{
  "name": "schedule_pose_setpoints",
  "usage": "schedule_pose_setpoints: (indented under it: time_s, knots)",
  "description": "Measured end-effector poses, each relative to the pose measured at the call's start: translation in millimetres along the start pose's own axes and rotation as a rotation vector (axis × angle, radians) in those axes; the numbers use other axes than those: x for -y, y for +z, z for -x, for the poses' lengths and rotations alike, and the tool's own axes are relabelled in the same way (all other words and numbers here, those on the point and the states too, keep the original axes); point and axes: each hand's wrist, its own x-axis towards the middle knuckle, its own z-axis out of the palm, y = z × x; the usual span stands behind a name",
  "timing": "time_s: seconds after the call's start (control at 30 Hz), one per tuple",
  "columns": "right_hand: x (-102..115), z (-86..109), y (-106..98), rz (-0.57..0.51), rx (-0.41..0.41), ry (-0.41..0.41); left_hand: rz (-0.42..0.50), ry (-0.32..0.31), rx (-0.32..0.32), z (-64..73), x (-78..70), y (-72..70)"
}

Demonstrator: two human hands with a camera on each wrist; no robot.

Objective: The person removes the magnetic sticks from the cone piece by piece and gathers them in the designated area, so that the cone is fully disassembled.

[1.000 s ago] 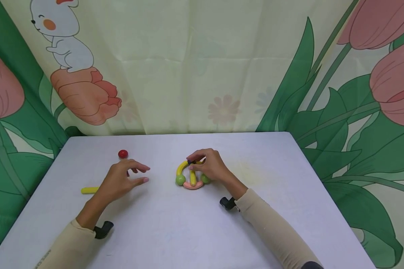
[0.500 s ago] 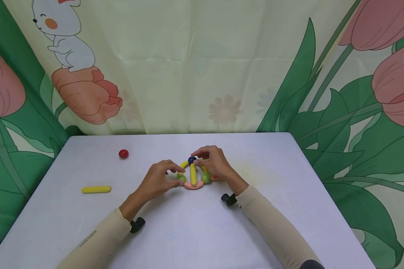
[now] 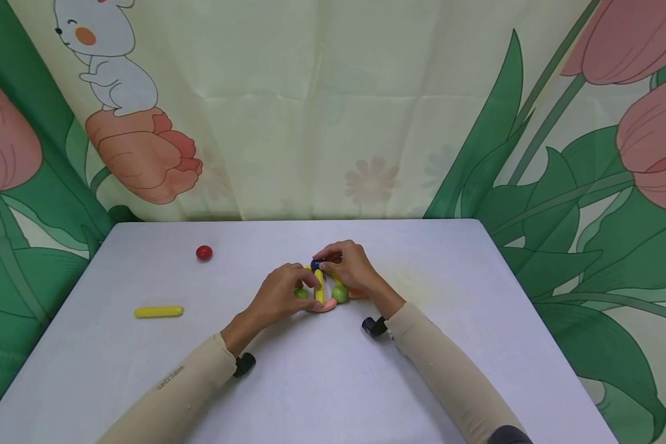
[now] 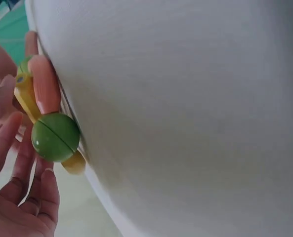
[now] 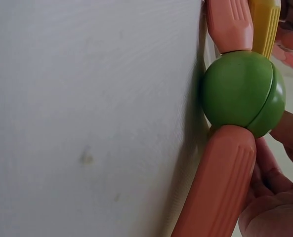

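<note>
A small build of magnetic sticks and balls lies at the middle of the table. My right hand (image 3: 346, 268) pinches its dark blue ball (image 3: 316, 264) at the far end. From that ball a straight yellow stick (image 3: 319, 288) runs towards me, and my left hand (image 3: 285, 288) holds its near end between thumb and fingers. A green ball (image 3: 340, 294) sits on the right, joined in the right wrist view to a straight pink-orange stick (image 5: 218, 182). The curved pink piece (image 3: 328, 306) is at the front. Left fingers partly cover the other green ball (image 3: 301, 293).
A loose yellow stick (image 3: 158, 312) lies on the left of the white table (image 3: 288, 394). Farther back is a red ball (image 3: 204, 253). Behind the table hangs a printed curtain (image 3: 288, 123).
My left hand has come from the left, near the loose yellow stick, to the build and taken the straight yellow stick's near end. The right hand stays at the dark blue ball.
</note>
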Motion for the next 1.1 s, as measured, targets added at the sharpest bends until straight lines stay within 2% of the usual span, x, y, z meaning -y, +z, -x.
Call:
schedule_pose_setpoints:
  time_s: [0.33,0.6,0.7,0.9,1.1]
  knots:
    - [-0.7,-1.8,4.2,0.032,-0.015,0.002,-0.025,0.003,-0.002,0.6,-4.1,3.1]
    - [-1.1,-3.3,6.0,0.025,-0.019,0.009,-0.048,0.046,-0.012,4.0,-3.1,0.2]
    - [-1.5,-3.6,6.0,0.020,-0.017,0.006,-0.034,0.054,-0.005,6.3,-2.8,-3.8]
    - [-0.3,-2.5,4.5,0.006,-0.012,-0.002,0.055,0.034,0.002,9.6,1.5,-15.4]
    - [-0.5,-1.9,5.2,0.008,-0.012,0.016,0.067,0.008,-0.014,13.5,10.0,-27.6]
